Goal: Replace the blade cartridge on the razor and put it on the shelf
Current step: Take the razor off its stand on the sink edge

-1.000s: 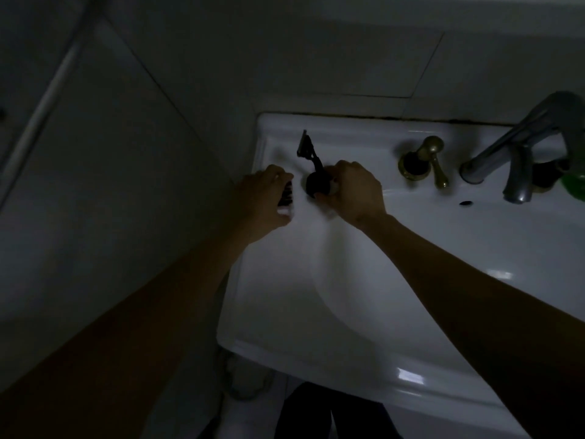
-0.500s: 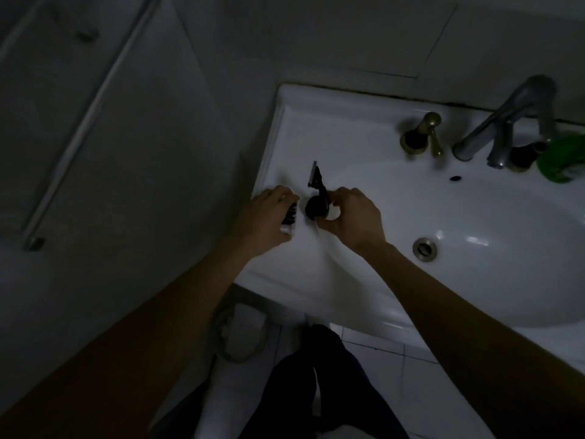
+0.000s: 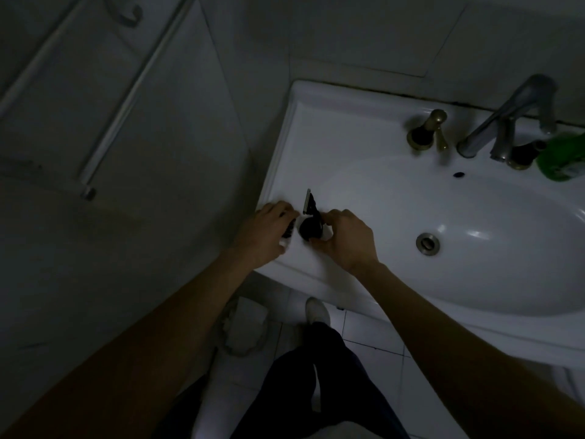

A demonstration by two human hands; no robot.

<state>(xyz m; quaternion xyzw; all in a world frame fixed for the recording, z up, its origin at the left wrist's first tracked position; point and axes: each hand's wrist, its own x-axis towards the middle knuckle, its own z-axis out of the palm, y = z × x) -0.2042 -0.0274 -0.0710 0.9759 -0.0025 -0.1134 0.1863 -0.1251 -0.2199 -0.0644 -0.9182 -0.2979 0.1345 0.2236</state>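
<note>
The room is dim. A dark razor (image 3: 311,217) is held over the left rim of the white sink (image 3: 291,144), its blade head pointing up and away from me. My right hand (image 3: 343,239) grips the razor's rounded dark lower end. My left hand (image 3: 269,232) is closed on a small dark cartridge piece (image 3: 289,231) just to the razor's left, mostly hidden by the fingers. The two hands are nearly touching. No shelf shows clearly in view.
A grey faucet (image 3: 506,118) and a brass handle (image 3: 425,131) stand at the sink's back, with a green bottle (image 3: 562,156) at the far right. The drain (image 3: 428,243) lies in the basin. A rail (image 3: 126,99) crosses the left wall. My legs and the tiled floor are below.
Both hands have drawn back from the sink's rear corner to its front left rim, carrying the razor and cartridge piece. The view has tilted downward, and the grips look unchanged.
</note>
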